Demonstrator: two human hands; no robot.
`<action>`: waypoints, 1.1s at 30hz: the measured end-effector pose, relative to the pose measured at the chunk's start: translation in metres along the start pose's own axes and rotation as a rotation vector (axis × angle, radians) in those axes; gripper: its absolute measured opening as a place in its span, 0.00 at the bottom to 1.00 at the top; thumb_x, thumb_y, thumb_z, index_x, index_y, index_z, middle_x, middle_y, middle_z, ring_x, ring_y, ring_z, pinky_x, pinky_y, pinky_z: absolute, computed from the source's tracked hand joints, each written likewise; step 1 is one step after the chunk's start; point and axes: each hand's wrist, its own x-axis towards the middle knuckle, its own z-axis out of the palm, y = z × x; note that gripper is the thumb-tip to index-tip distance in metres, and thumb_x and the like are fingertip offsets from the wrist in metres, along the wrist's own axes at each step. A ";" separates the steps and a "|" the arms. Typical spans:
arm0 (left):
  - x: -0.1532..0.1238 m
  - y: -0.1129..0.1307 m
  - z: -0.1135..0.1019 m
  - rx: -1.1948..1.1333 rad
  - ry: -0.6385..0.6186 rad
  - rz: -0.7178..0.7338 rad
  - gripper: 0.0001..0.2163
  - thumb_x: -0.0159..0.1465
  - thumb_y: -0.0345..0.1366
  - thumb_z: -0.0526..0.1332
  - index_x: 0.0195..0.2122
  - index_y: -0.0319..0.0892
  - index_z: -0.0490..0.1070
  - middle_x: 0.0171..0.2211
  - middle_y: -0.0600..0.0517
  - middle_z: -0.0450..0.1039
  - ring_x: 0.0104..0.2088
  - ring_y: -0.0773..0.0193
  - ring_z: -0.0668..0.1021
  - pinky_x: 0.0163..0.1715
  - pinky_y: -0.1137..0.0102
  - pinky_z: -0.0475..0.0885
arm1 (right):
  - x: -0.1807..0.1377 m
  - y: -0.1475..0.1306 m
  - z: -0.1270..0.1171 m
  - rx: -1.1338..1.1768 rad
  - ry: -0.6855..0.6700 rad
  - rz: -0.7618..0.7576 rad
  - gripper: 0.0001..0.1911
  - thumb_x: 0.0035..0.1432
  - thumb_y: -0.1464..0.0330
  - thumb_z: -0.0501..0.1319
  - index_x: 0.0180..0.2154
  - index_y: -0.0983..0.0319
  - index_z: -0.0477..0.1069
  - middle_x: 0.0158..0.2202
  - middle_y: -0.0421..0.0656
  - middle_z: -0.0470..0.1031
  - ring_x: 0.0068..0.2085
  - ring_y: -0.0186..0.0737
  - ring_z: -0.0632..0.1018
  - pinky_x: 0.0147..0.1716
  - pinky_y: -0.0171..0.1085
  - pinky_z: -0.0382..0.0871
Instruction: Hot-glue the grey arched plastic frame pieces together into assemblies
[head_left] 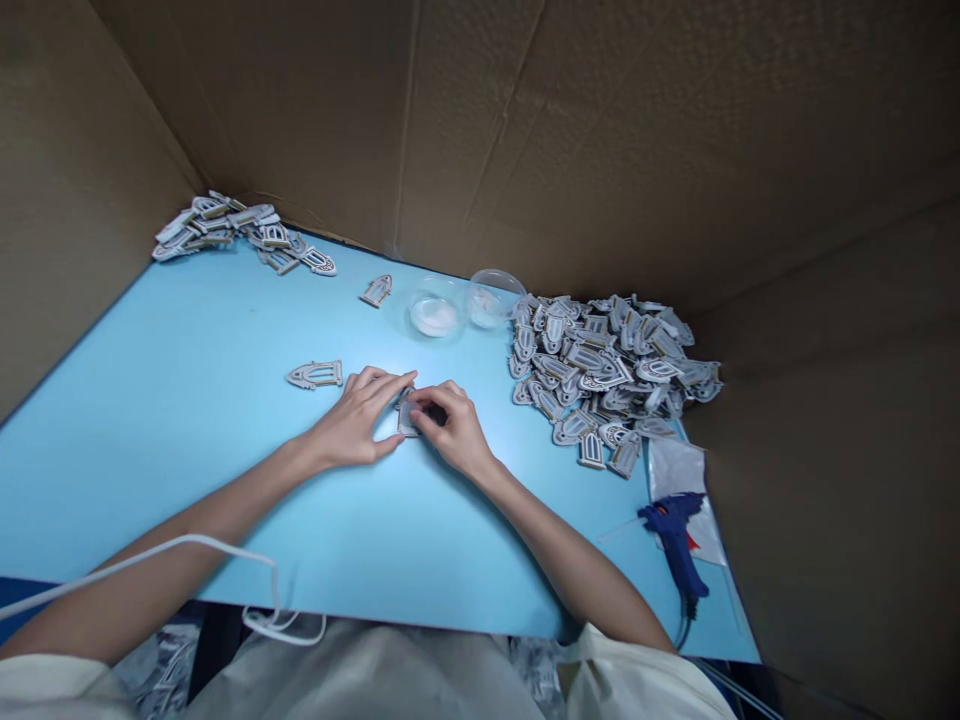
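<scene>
On our blue tabletop point(150, 420), a small grey arched piece point(406, 416) sits between both hands, just in front of us. The right hand point(451, 430) curls closed around it, while the left hand point(352, 418) stays half open with its fingertips reaching onto the piece, though we can't tell if it's really gripping. Looks like we're at the close handwork stage on this one piece, and the next move calls for a careful touch. A big pile of matching pieces point(607, 375) sits off to the right, beside a blue hot glue gun point(673, 530).

wear: pale cream sleeves point(52, 690) | bare forearms point(187, 520) | thin white cord point(150, 562) (looped)
</scene>
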 end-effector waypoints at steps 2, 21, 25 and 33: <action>0.000 0.000 0.000 -0.006 0.005 -0.006 0.38 0.65 0.38 0.67 0.76 0.45 0.57 0.62 0.41 0.74 0.60 0.42 0.70 0.62 0.44 0.67 | -0.001 0.001 0.002 -0.036 -0.011 0.009 0.13 0.63 0.76 0.68 0.46 0.55 0.83 0.36 0.42 0.82 0.44 0.48 0.76 0.51 0.48 0.67; 0.001 0.000 0.002 -0.007 0.041 -0.001 0.39 0.63 0.37 0.69 0.75 0.45 0.60 0.62 0.41 0.76 0.59 0.42 0.71 0.61 0.44 0.69 | -0.006 0.003 0.003 -0.193 -0.033 -0.074 0.11 0.69 0.73 0.65 0.49 0.56 0.82 0.39 0.45 0.83 0.47 0.51 0.73 0.50 0.49 0.63; 0.001 0.001 0.001 -0.008 0.046 -0.008 0.39 0.62 0.37 0.70 0.75 0.47 0.60 0.62 0.42 0.76 0.58 0.43 0.71 0.61 0.44 0.69 | -0.007 0.004 0.003 -0.251 -0.031 -0.083 0.11 0.68 0.73 0.66 0.48 0.55 0.81 0.47 0.47 0.79 0.50 0.51 0.73 0.50 0.48 0.64; 0.001 -0.002 0.000 0.025 0.065 0.026 0.38 0.63 0.38 0.68 0.74 0.46 0.61 0.61 0.42 0.76 0.58 0.43 0.73 0.60 0.47 0.70 | -0.016 -0.011 -0.006 -0.383 0.041 -0.082 0.16 0.68 0.71 0.65 0.56 0.55 0.76 0.55 0.50 0.74 0.53 0.53 0.74 0.51 0.49 0.66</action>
